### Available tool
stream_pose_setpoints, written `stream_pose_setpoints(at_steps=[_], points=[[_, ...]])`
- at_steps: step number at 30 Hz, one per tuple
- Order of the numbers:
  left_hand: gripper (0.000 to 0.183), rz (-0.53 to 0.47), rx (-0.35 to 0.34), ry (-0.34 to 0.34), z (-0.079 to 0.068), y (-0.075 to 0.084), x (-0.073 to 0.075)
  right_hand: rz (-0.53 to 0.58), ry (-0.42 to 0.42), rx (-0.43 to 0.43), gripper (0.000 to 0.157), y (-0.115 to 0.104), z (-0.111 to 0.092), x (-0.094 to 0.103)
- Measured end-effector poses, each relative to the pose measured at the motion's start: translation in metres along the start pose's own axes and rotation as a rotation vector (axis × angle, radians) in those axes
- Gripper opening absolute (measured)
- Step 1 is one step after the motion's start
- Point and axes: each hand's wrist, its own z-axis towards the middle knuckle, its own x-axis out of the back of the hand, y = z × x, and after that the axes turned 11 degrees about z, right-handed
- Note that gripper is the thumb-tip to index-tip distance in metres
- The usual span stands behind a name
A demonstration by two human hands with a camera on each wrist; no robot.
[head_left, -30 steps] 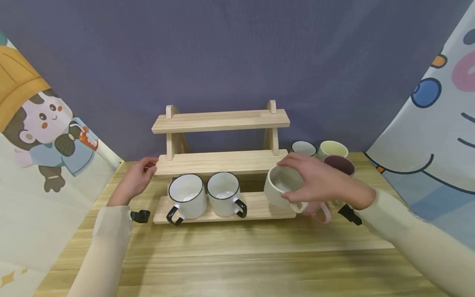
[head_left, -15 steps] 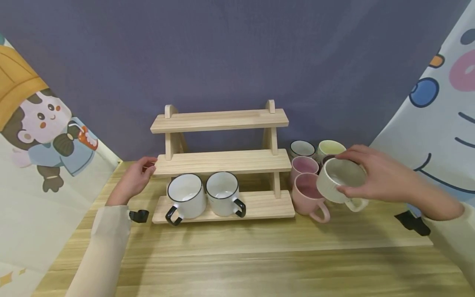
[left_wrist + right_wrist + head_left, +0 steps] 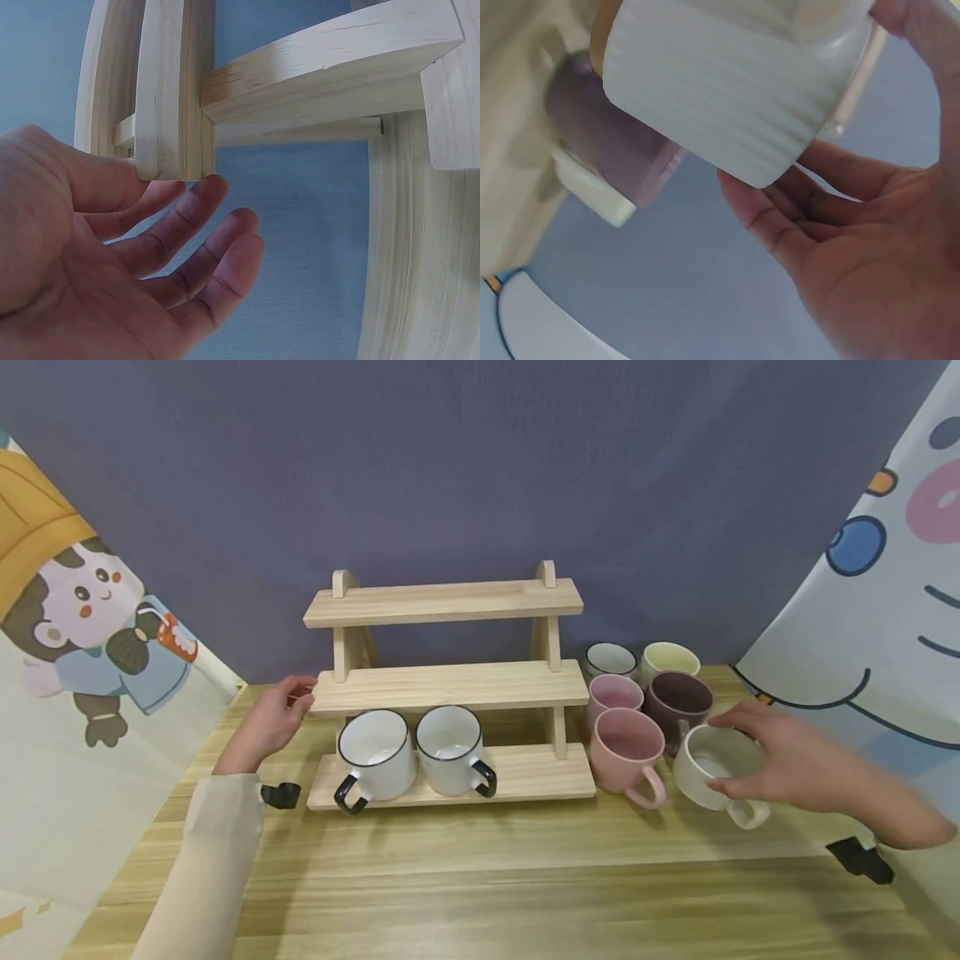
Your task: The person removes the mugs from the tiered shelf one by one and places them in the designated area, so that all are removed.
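My right hand [image 3: 795,760] grips a ribbed off-white mug [image 3: 697,768] by its rim and side, thumb toward me, the handle pointing to the front right. In the right wrist view the mug [image 3: 705,82] shows its grooved wall, with fingers [image 3: 772,225] curled along it. At the left end of the display rack's middle shelf [image 3: 450,687], my left hand [image 3: 273,722] holds the board's end. The left wrist view shows the thumb on one side of the board [image 3: 161,97] and fingertips at its other edge.
Two white enamel mugs with black handles, one at left [image 3: 378,756] and another [image 3: 452,752], stand on the bottom shelf. Right of the rack are a pink mug [image 3: 626,752], a mauve one [image 3: 615,693], a dark purple one [image 3: 678,702], a yellow one [image 3: 670,658] and a black-rimmed one [image 3: 611,658].
My right hand has carried the off-white mug from over the bottom shelf's right end to the right, then lowered it in front of the purple mug. My left hand has stayed at the shelf.
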Motion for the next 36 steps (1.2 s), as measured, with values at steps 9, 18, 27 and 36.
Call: stream_pose_setpoints(at_steps=[9,18,27,36], points=[[0.035,0.004,0.005,-0.007,0.001,0.000,0.000,0.051,0.004,-0.025,0.072,0.003,-0.004,-0.029],[0.035,0.010,0.000,-0.002,0.001,0.001,-0.001,0.075,-0.032,-0.101,0.078,0.009,-0.003,-0.043],[0.035,0.011,0.005,-0.004,0.001,-0.002,-0.002,0.117,-0.005,-0.077,0.068,0.013,-0.006,-0.058],[0.035,0.007,0.011,-0.007,0.001,-0.001,-0.001,0.142,0.013,-0.070,0.065,0.017,-0.009,-0.064]])
